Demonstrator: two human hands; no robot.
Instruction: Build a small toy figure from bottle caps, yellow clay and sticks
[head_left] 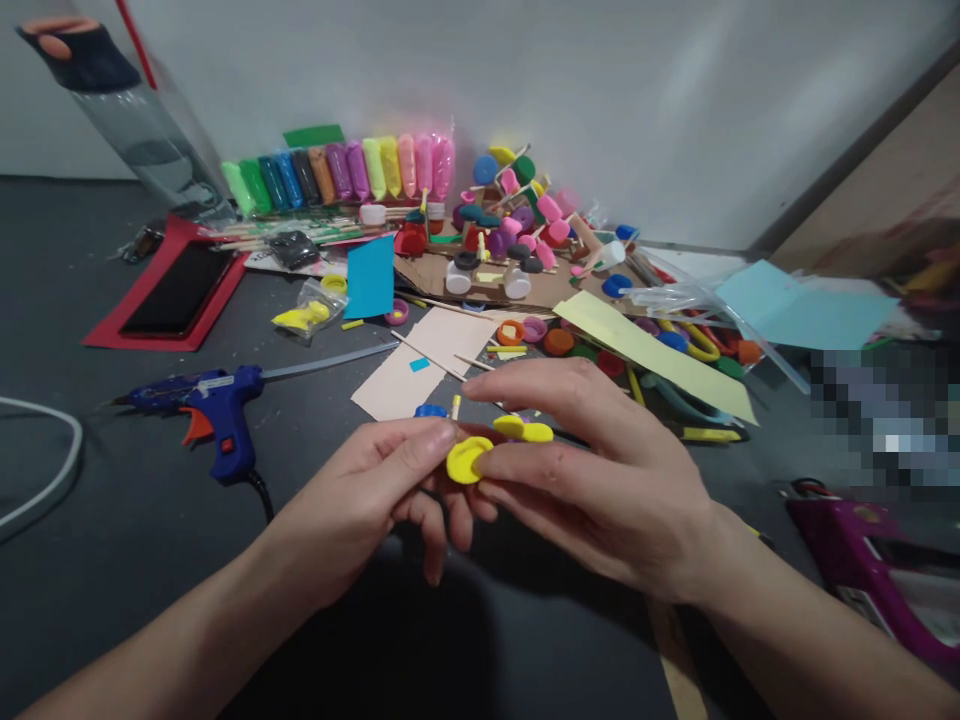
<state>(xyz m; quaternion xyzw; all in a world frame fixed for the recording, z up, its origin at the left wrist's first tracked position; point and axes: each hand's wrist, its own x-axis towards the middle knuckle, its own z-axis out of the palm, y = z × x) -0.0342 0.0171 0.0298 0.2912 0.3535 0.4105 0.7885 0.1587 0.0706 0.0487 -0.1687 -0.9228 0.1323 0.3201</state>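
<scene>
Both my hands meet over the dark table near its front. My left hand is closed, thumb and fingers pinching a small assembly of a yellow bottle cap on a thin stick. My right hand is closed on the same yellow cap from the right, with its index finger stretched above. Two more yellow caps show just behind the fingers, and a blue cap peeks above my left thumb.
A blue glue gun lies to the left with its cord. Cardboard pieces, a yellow paper strip, coloured caps and clay packs crowd the back. A phone on red card sits far left; a purple tool right.
</scene>
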